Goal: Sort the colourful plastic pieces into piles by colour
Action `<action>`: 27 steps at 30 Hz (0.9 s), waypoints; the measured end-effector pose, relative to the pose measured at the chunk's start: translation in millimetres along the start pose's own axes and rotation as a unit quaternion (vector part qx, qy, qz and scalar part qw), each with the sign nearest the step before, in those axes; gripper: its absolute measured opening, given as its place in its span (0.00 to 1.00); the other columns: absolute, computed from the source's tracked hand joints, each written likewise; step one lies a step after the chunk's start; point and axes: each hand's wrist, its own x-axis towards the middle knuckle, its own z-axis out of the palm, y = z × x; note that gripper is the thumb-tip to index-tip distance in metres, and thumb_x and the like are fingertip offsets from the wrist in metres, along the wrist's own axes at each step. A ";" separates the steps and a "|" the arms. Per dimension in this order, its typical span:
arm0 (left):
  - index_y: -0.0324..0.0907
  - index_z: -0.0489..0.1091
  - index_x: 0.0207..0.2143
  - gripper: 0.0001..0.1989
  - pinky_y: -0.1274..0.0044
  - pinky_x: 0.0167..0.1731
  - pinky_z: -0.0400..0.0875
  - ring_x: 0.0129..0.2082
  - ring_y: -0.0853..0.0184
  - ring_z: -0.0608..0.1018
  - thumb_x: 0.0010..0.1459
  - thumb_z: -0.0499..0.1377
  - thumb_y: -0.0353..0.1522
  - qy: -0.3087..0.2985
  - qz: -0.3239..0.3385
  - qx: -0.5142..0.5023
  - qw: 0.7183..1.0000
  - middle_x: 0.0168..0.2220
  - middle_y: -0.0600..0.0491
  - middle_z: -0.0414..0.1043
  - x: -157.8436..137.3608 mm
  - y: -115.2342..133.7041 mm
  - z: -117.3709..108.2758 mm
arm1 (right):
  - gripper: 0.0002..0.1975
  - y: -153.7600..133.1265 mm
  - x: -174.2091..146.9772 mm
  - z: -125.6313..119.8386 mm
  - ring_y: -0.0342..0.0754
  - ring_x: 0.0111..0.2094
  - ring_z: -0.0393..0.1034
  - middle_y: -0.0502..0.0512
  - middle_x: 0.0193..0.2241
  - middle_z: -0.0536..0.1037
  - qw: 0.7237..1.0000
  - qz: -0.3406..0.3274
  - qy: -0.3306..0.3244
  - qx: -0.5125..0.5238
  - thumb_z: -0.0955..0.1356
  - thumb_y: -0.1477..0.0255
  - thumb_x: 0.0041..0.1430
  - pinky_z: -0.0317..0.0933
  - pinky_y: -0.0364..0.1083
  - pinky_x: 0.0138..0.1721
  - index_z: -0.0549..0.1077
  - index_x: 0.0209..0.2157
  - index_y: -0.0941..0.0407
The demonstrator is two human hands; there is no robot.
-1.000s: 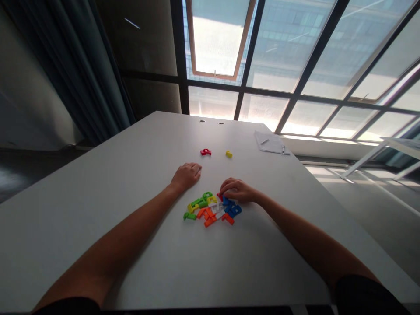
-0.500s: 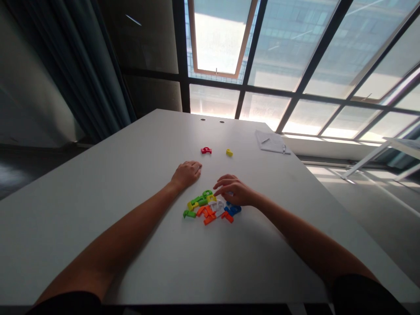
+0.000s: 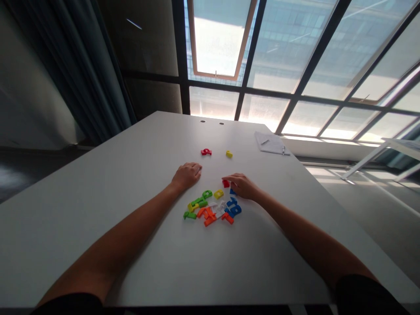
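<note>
Lying between the table's (image 3: 210, 267) near edge and middle, mixed-colour pieces (image 3: 209, 213) sit, likely for easy reach. Right hand (image 3: 242, 185): fingers bent, slightly parted, touching red piece (image 3: 226, 184); can't tell if gripped. Left hand (image 3: 187, 175) rests, fingers loose, nothing visibly held. Toward far edge: another red one (image 3: 206, 152), yellow one (image 3: 229, 154); papers (image 3: 274, 145) by far-right corner.

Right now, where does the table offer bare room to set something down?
The white table is bare left of the left forearm, and between it and the right forearm, nearer the wearer than the coloured pieces. Crowded: those pieces, with the right hand at their far edge.
</note>
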 end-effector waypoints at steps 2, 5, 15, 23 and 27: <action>0.48 0.80 0.56 0.17 0.63 0.60 0.75 0.59 0.53 0.80 0.71 0.56 0.34 0.002 0.001 0.001 1.000 0.60 0.45 0.81 -0.1 0.0 0.3 | 0.24 0.4 -0.6 -0.4 0.54 0.45 0.82 0.58 0.43 0.89 1.000 0.017 0.021 -0.008 0.66 0.84 0.62 0.72 0.55 0.56 0.86 0.52 0.53; 0.48 0.80 0.56 0.17 0.62 0.60 0.76 0.58 0.53 0.80 0.71 0.56 0.34 0.007 0.005 -0.001 1.000 0.59 0.45 0.81 -0.1 -0.2 0.7 | 0.20 -7.2 -0.8 -2.6 0.55 0.47 0.80 0.57 0.43 0.88 0.999 -0.023 0.037 0.001 0.68 0.82 0.63 0.71 0.57 0.57 0.86 0.49 0.51; 0.47 0.80 0.56 0.17 0.62 0.60 0.75 0.58 0.53 0.80 0.71 0.56 0.34 0.000 -0.002 0.003 1.000 0.60 0.45 0.81 0.4 0.7 -0.9 | 0.09 -5.1 5.2 -6.2 0.55 0.49 0.81 0.56 0.44 0.88 0.999 -0.046 -0.007 0.006 0.75 0.73 0.67 0.70 0.53 0.57 0.86 0.47 0.49; 0.45 0.80 0.55 0.17 0.60 0.58 0.76 0.57 0.51 0.80 0.70 0.56 0.34 0.003 -0.004 0.007 1.000 0.58 0.44 0.82 1.2 2.5 -1.5 | 0.09 76.2 14.6 -31.1 0.54 0.48 0.82 0.58 0.46 0.88 0.950 0.274 0.079 -0.130 0.73 0.69 0.68 0.70 0.49 0.55 0.86 0.47 0.54; 0.44 0.79 0.55 0.16 0.60 0.57 0.75 0.57 0.51 0.80 0.71 0.56 0.34 -0.003 -0.008 0.012 1.000 0.58 0.44 0.81 0.6 3.4 -2.1 | 0.14 101.8 29.9 -16.8 0.54 0.50 0.82 0.59 0.49 0.87 0.914 0.362 0.096 -0.156 0.71 0.67 0.72 0.70 0.47 0.54 0.83 0.54 0.54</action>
